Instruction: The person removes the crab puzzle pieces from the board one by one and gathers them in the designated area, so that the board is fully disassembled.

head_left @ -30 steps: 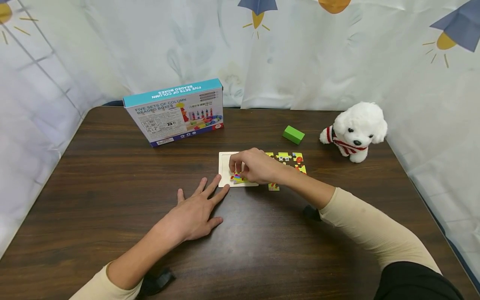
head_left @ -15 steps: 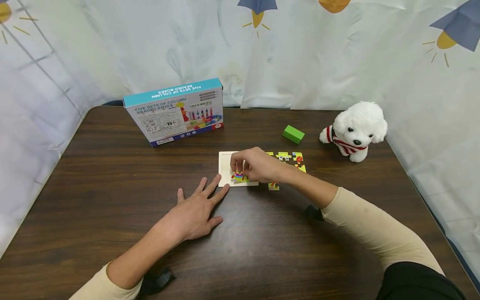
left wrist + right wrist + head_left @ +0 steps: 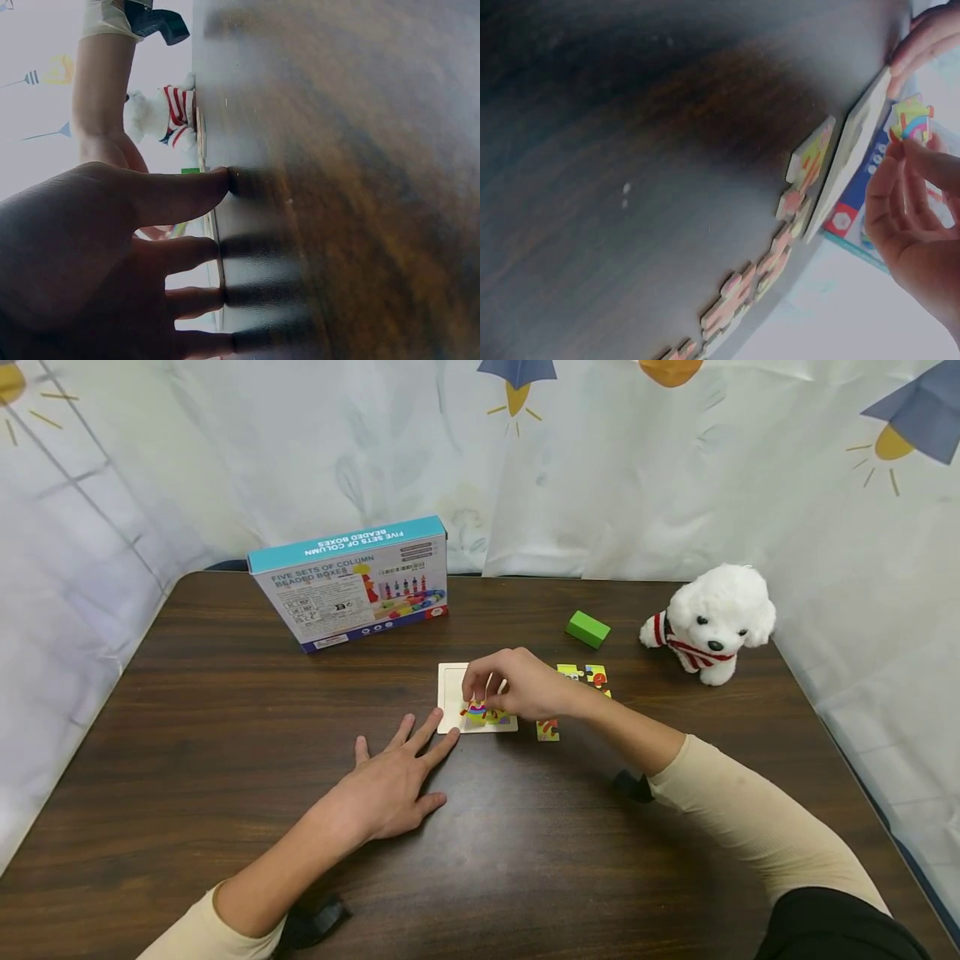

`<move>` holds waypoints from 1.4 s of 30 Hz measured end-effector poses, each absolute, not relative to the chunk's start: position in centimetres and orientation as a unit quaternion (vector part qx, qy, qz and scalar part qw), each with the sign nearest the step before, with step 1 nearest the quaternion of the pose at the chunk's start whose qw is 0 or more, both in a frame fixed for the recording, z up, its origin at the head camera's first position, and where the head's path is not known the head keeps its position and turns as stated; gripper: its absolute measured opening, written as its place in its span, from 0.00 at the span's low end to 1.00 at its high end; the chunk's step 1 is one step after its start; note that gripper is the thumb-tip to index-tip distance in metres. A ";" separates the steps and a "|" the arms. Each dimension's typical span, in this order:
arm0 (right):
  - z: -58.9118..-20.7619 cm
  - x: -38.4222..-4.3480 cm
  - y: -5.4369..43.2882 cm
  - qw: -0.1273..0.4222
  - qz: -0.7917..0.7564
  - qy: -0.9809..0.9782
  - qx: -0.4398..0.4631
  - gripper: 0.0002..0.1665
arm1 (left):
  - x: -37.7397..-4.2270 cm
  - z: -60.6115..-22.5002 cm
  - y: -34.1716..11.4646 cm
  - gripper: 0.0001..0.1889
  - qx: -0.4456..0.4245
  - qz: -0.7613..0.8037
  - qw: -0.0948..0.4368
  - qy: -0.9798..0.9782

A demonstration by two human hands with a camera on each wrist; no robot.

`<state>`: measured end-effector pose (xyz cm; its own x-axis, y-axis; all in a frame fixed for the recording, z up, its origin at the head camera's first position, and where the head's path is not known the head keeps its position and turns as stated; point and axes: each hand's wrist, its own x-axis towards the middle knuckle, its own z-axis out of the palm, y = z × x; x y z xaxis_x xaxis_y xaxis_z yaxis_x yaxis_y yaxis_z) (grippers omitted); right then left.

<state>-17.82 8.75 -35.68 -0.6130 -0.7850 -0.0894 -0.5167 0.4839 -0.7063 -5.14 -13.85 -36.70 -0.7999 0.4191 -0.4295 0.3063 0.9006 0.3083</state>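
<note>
My right hand (image 3: 525, 685) pinches a yellow jigsaw puzzle piece with a rainbow print (image 3: 913, 120) between thumb and fingers. In the right wrist view the piece is tilted up over the pale puzzle tray (image 3: 452, 681). More yellow printing shows in the tray's lower right part in the head view, beneath the hand. My left hand (image 3: 393, 789) lies spread on the table, palm down, two fingertips right at the tray's lower left corner. Loose puzzle pieces (image 3: 547, 730) lie just right of the tray, several of them partly hidden by the right hand and forearm.
A cardboard toy box (image 3: 348, 585) stands behind the tray to the left. At the back right are a green block (image 3: 587, 629) and a white plush dog (image 3: 716, 622). A patterned curtain (image 3: 600, 485) hangs along the far edge of the brown table (image 3: 525, 860).
My right hand has risen a little and shifted slightly right, uncovering more of the yellow printing in the tray. The left hand stays in place.
</note>
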 end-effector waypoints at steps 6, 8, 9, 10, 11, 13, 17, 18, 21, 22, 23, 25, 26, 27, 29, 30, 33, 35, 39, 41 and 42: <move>-35.2 -17.9 9.9 0.212 -0.342 0.838 -0.369 0.14 | -5.1 -36.7 -13.8 0.43 0.189 0.116 0.250 0.942; -35.0 -17.9 10.3 0.213 -0.342 0.840 -0.363 0.14 | -5.1 -36.7 -13.8 0.43 0.190 0.117 0.249 0.943; -34.9 -17.9 10.6 0.214 -0.342 0.841 -0.360 0.14 | -5.1 -36.7 -13.8 0.43 0.190 0.118 0.248 0.943; -34.8 -17.9 10.9 0.215 -0.341 0.842 -0.358 0.14 | -5.0 -36.7 -13.8 0.43 0.191 0.118 0.247 0.943; -34.8 -17.9 11.1 0.217 -0.342 0.843 -0.355 0.14 | -5.0 -36.7 -13.8 0.43 0.191 0.118 0.246 0.943; -34.7 -17.9 11.6 0.218 -0.342 0.844 -0.351 0.15 | -5.0 -36.7 -13.8 0.43 0.193 0.117 0.245 0.943; -34.7 -17.8 12.7 0.221 -0.348 0.842 -0.349 0.16 | -5.0 -36.6 -13.8 0.42 0.194 0.116 0.242 0.943; -34.7 -17.7 13.0 0.221 -0.349 0.841 -0.349 0.16 | -5.0 -36.6 -13.8 0.42 0.194 0.116 0.242 0.943; -34.6 -17.6 13.7 0.222 -0.351 0.839 -0.351 0.15 | -4.9 -36.7 -13.8 0.42 0.194 0.118 0.243 0.943; -34.6 -17.5 14.0 0.223 -0.351 0.839 -0.352 0.15 | -4.9 -36.7 -13.8 0.42 0.193 0.119 0.243 0.943; -34.6 -17.5 14.3 0.224 -0.350 0.839 -0.352 0.15 | -4.9 -36.7 -13.8 0.42 0.193 0.119 0.243 0.943; -34.5 -17.4 14.8 0.227 -0.349 0.838 -0.353 0.15 | -4.9 -36.7 -13.8 0.42 0.193 0.121 0.243 0.943; -34.6 -17.4 15.0 0.228 -0.349 0.838 -0.353 0.15 | -4.9 -36.7 -13.8 0.42 0.193 0.121 0.242 0.943; -34.6 -17.4 15.3 0.230 -0.348 0.838 -0.351 0.15 | -4.9 -36.7 -13.8 0.42 0.193 0.120 0.241 0.944; -34.6 -17.3 15.8 0.233 -0.345 0.840 -0.348 0.15 | -4.8 -36.8 -13.8 0.42 0.193 0.119 0.240 0.944; -34.6 -17.3 16.0 0.233 -0.343 0.842 -0.344 0.15 | -4.8 -36.8 -13.8 0.42 0.194 0.119 0.239 0.944; -34.7 -17.1 16.8 0.232 -0.342 0.848 -0.332 0.15 | -4.7 -36.8 -13.8 0.42 0.195 0.119 0.236 0.945; -34.8 -17.0 17.3 0.229 -0.342 0.852 -0.323 0.15 | -4.7 -36.8 -13.8 0.42 0.196 0.118 0.234 0.945; -35.0 -16.9 18.4 0.230 -0.344 0.858 -0.305 0.14 | -4.7 -36.8 -13.8 0.42 0.197 0.117 0.231 0.946; -35.1 -16.8 18.9 0.231 -0.345 0.858 -0.302 0.13 | -4.7 -36.8 -13.8 0.42 0.197 0.116 0.232 0.946; -35.2 -16.8 19.2 0.232 -0.345 0.859 -0.299 0.12 | -4.7 -36.8 -13.8 0.42 0.196 0.116 0.232 0.946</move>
<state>-16.83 19.16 -35.15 -0.7133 -0.6739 -0.1926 -0.3537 0.5834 -0.7312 -4.72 -13.77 -36.76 -0.8154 0.4253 -0.3928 0.3180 0.8960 0.3101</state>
